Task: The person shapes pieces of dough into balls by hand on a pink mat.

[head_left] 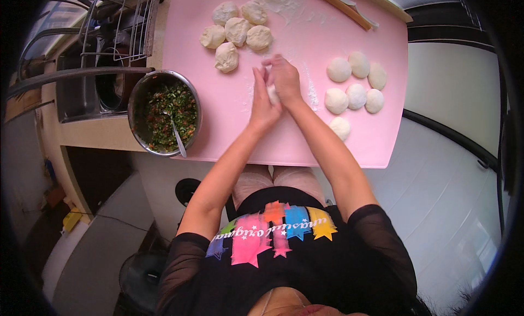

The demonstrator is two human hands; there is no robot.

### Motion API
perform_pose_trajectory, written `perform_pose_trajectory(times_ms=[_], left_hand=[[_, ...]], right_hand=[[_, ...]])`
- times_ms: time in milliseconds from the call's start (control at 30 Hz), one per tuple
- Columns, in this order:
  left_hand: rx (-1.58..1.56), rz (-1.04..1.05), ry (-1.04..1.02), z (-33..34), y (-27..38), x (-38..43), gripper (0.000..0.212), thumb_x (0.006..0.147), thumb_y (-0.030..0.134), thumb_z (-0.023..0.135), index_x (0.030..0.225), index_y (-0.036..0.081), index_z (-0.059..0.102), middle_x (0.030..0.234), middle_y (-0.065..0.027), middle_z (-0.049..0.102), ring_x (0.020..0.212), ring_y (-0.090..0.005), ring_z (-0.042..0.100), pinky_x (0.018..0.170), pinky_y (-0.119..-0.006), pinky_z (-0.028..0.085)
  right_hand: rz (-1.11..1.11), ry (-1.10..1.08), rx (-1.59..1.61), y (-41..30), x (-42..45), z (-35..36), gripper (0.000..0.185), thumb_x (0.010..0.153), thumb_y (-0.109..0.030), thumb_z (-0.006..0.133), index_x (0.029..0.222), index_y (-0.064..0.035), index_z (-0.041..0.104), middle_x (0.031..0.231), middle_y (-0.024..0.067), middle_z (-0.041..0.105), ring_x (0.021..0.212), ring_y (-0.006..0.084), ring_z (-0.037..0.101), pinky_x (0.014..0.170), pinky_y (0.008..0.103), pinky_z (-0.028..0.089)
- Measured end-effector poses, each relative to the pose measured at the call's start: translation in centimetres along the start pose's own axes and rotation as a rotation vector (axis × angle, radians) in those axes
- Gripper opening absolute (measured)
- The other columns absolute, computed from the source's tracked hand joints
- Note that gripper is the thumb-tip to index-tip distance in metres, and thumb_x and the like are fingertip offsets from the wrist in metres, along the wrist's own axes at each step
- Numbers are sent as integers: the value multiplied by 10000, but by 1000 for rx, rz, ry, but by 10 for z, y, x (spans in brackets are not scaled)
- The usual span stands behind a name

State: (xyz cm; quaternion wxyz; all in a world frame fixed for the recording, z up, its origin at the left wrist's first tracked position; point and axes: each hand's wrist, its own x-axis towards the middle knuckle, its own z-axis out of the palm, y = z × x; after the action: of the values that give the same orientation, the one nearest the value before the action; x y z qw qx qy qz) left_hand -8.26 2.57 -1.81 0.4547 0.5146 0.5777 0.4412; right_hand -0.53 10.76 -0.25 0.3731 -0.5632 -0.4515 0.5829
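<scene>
A pale piece of dough (272, 93) lies between my two palms, mostly covered by them. My left hand (264, 101) cups it from the left. Over its right side is my right hand (285, 79), whose fingers are blurred. Both hands are above a pink mat (221, 123). Beyond them, to the left, several rough dough lumps (237, 31) lie close together. Several smoother, rounder dough balls (356, 96) sit to the right, one partly hidden by my right forearm. At left, a steel bowl (198, 111) contains a chopped green-and-red filling (163, 115) and a metal spoon (177, 135).
White flour (282, 5) dusts the mat's far part, with a streak right of my hands. A wooden rolling pin (348, 11) and a white utensil (362, 14) lie at the far right edge. A wire rack (118, 25) stands by the sink (77, 107) at left.
</scene>
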Motion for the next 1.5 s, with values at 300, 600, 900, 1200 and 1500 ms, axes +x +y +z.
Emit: perform_pose_trajectory(times_ms=[300,600,900,1200,1500], left_hand=[[-34,-43,-38,-4,6,-7,1093,783,86,675,1551,-43,-93,1600,-269,201,1474,-352,264,1186,-407,250],[381,134,11,13,-10,-39,1045,815,108,668,1561,-34,-50,1575,-299,222,1476,-429,194,1210,-488,128],[304,129,41,13,-11,-22,1060,762,73,646,1548,-60,-53,1544,-314,258,1438,-454,272,1193,-461,230],[12,9,7,-6,5,15,1039,779,64,627,1544,-63,-64,1580,-304,208,1493,-389,214,1214,-406,193],[339,179,32,7,-3,-22,1028,754,46,626,1555,-50,-9,1548,-315,245,1433,-449,274,1194,-478,201]], right_hand=[[-744,71,-612,11,4,-15,203,934,-230,623,1050,-66,647,828,106,705,728,325,649,684,473,478],[-718,193,-553,30,-28,-14,190,932,-214,592,1084,-113,645,798,101,696,743,316,654,706,411,462],[184,-138,-34,-12,-10,-7,216,1001,-169,541,1013,13,656,791,63,639,677,139,578,690,302,488],[-424,-18,-594,3,21,-5,200,977,-234,577,1030,-55,650,751,79,658,700,254,610,688,382,466],[-742,122,-711,24,-11,-13,214,939,-195,609,1084,-38,618,857,109,685,768,277,652,773,410,472]])
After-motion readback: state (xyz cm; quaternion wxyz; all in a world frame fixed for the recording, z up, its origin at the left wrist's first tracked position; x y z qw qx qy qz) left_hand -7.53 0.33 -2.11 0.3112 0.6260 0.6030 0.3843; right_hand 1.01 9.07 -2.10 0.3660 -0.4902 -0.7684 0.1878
